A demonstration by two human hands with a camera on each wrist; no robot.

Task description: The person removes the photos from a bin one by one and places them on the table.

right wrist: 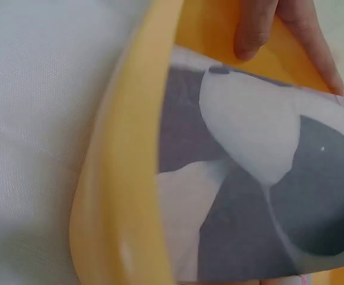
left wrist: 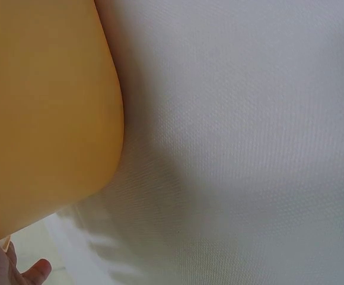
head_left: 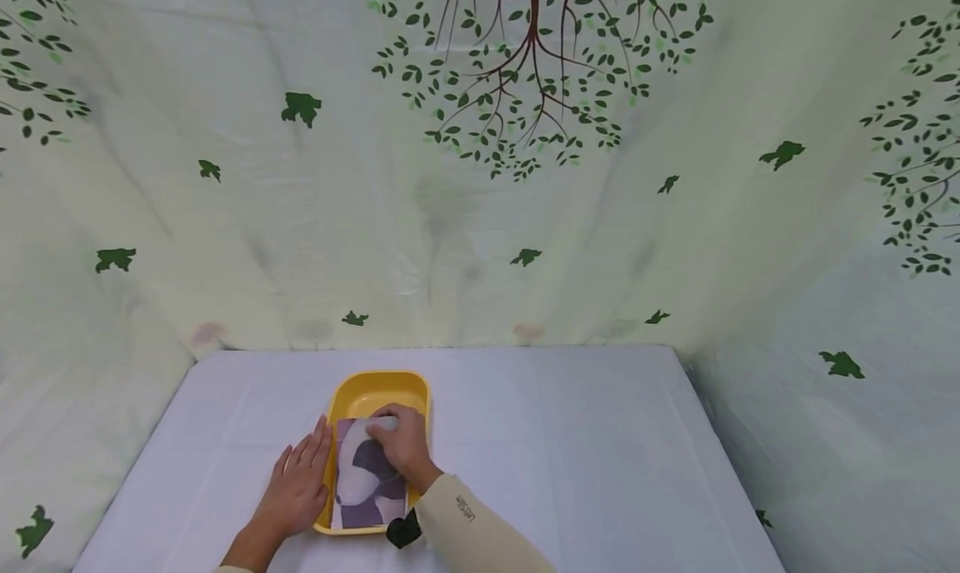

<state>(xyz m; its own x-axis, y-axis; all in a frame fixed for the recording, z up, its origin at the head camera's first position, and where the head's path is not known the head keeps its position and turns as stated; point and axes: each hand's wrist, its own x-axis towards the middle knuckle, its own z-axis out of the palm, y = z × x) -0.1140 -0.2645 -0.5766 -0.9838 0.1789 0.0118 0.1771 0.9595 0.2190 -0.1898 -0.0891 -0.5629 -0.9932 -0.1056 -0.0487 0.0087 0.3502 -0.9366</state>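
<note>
A yellow plastic tray (head_left: 367, 394) with rounded corners stands on the table in the head view. Inside it lies a booklet (head_left: 356, 473) with a grey, white and purple panda-like print, filling most of the near part. My right hand (head_left: 407, 444) pinches the booklet's far edge, thumb on the printed face and fingers over the edge. Along the tray's left rim rests my left hand (head_left: 296, 485), fingers straight, thumb at the rim. The right wrist view has the booklet (right wrist: 249, 136) close up. In the left wrist view, the tray's outer wall (left wrist: 47, 107) shows.
A white cloth covers the table (head_left: 570, 456) and stretches away to the right of the tray. Pale curtains (head_left: 375, 248) printed with leaves and branches hang behind and at both sides. A black wrist camera (head_left: 404, 530) sits by the right sleeve.
</note>
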